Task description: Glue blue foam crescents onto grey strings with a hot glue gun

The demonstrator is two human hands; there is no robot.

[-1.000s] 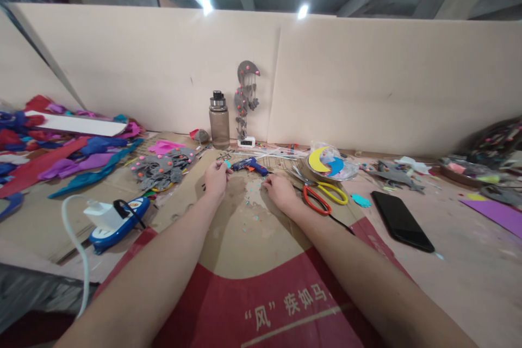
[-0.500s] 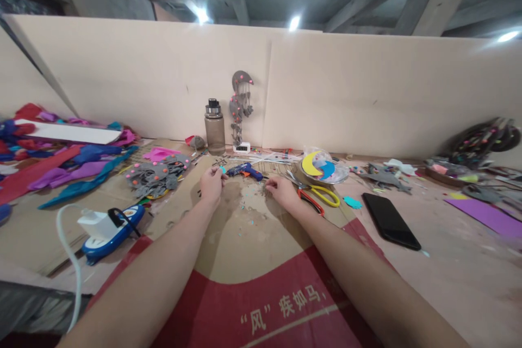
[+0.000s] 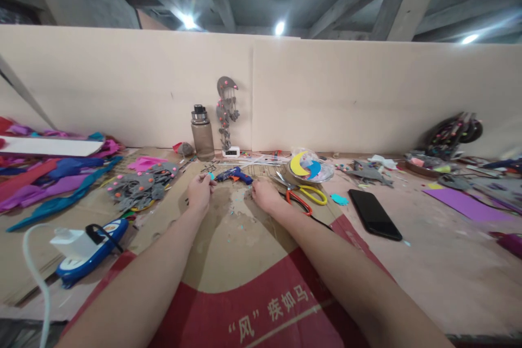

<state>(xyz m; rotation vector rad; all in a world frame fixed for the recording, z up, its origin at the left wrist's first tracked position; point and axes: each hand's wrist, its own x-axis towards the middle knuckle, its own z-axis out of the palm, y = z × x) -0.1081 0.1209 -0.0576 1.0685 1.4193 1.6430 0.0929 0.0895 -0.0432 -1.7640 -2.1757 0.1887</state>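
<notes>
My left hand [image 3: 199, 191] is closed in a pinch on a small turquoise foam piece [image 3: 211, 175], just left of a blue glue gun [image 3: 234, 175] lying on the cardboard sheet [image 3: 228, 239]. My right hand [image 3: 264, 196] rests knuckles-up on the cardboard with its fingers curled under; what they hold, if anything, is hidden. Red and yellow-handled scissors [image 3: 304, 198] lie right beside it. Small turquoise scraps [image 3: 238, 212] dot the cardboard between my hands.
Grey felt shapes with pink dots [image 3: 136, 185] and coloured foam strips [image 3: 53, 179] lie left. A power strip with white charger [image 3: 85, 242] sits near left. A bottle [image 3: 203, 133], hanging grey mobile [image 3: 225, 109], bowl of foam cut-outs [image 3: 308, 166] and black phone [image 3: 374, 206] surround the work area.
The view has tilted up and swung to the right, so everything sits lower and further left in the picture. Both hands keep the same pose and place on the cardboard.
</notes>
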